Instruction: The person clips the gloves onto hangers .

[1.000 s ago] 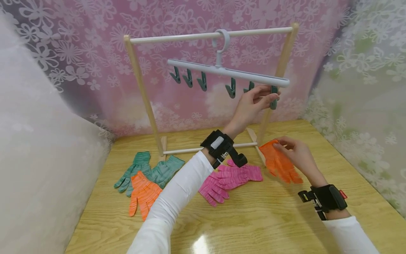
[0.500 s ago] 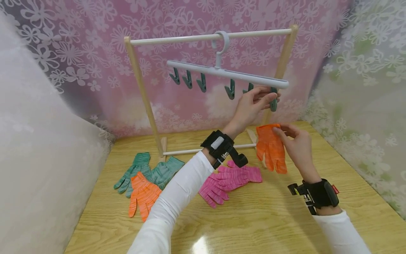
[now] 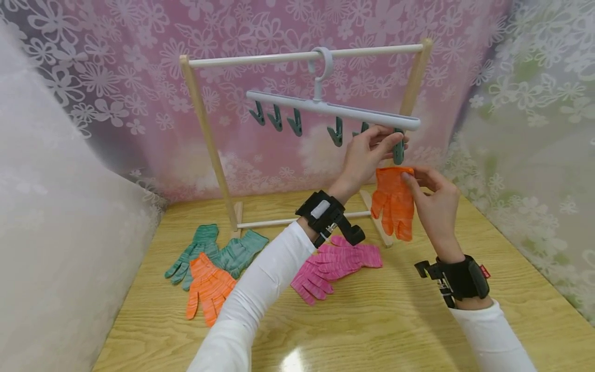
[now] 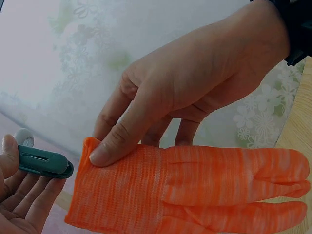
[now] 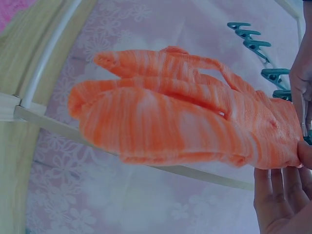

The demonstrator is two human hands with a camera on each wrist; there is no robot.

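Observation:
My left hand point(image 3: 364, 160) pinches a dark green clip point(image 3: 398, 147) at the right end of a pale grey clip hanger point(image 3: 344, 110), which tilts down on that side. With thumb and fingers, my right hand point(image 3: 437, 212) holds an orange knit glove point(image 3: 394, 204) by one side of its cuff. The glove hangs fingers down, its cuff just under the clip. In the left wrist view, the clip's lower end point(image 4: 68, 169) is close beside the cuff point(image 4: 83, 190). Glove fingers point(image 5: 161, 122) fill the middle of the right wrist view.
The hanger hooks over the white bar point(image 3: 255, 59) of a wooden stand; several other clips point(image 3: 295, 123) dangle from it. On the table point(image 3: 353, 330) lie green gloves point(image 3: 200, 248), another orange glove point(image 3: 209, 289), partly behind my left sleeve, and pink gloves point(image 3: 344, 261).
My right hand has raised the orange glove up and to the left, from near the table to just below the clip. My left hand keeps its hold on the clip.

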